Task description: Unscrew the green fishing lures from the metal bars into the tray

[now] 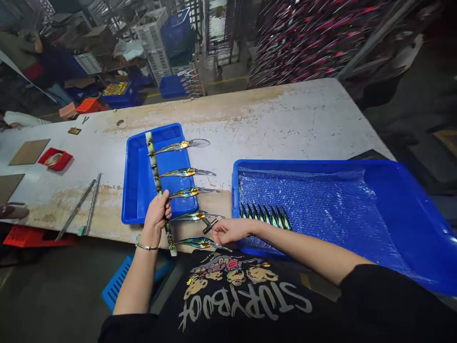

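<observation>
While the left hand [159, 214] wraps its fingers around the clip strip [154, 164] across a small blue tray [130, 190] on the tabletop [217, 126], five fishing lures [186, 192] project sideways from it. Curled right-hand [228, 231] fingers sit beside a dark T-shaped tool [210, 226]; whether they grip it, I cannot tell. Probably light, stiff and slick, the lures are best held mid-length, sparing their thin clear lips [200, 143].

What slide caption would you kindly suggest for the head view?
Left hand grips a strip bearing five fishing lures, partly over a blue tray; right hand beside the nearest two.
</observation>
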A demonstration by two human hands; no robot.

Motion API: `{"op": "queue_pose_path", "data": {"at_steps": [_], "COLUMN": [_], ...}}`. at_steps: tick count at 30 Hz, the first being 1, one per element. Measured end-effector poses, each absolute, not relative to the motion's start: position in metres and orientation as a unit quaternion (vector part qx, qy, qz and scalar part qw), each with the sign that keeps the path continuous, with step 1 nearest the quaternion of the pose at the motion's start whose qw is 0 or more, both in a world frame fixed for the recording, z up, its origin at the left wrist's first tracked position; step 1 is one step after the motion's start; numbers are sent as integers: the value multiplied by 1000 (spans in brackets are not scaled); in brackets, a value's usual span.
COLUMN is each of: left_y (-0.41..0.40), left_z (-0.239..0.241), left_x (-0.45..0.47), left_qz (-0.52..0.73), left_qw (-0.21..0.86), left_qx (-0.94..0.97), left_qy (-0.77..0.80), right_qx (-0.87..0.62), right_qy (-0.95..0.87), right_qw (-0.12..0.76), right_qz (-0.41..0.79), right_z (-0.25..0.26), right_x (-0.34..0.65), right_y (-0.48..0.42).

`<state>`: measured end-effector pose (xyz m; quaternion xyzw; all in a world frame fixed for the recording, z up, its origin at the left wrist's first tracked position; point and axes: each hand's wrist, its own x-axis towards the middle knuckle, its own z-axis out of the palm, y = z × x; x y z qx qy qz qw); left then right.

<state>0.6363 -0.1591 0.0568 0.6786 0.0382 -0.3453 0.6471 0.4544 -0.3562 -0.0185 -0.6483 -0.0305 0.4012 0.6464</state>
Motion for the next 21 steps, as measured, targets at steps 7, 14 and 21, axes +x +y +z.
{"op": "queue_pose_path", "data": {"at_steps": [7,14,21], "left_y": [-134,-107,-91], "left_z": [55,45,35], "left_x": [608,591,585], "left_qz": [-338,-316,-313], "left_qw": [646,661,671], "left_qx": [681,672,659], "left_qy": [75,114,133], "right_qx": [-634,-620,-635], "right_qy": [-50,-71,-88], "right_qw": [624,639,629], "right_qz": [454,450,440], "right_z": [-16,-23,-24], "right_x": [442,435,437], "right_y": [-338,-327,-320]}}
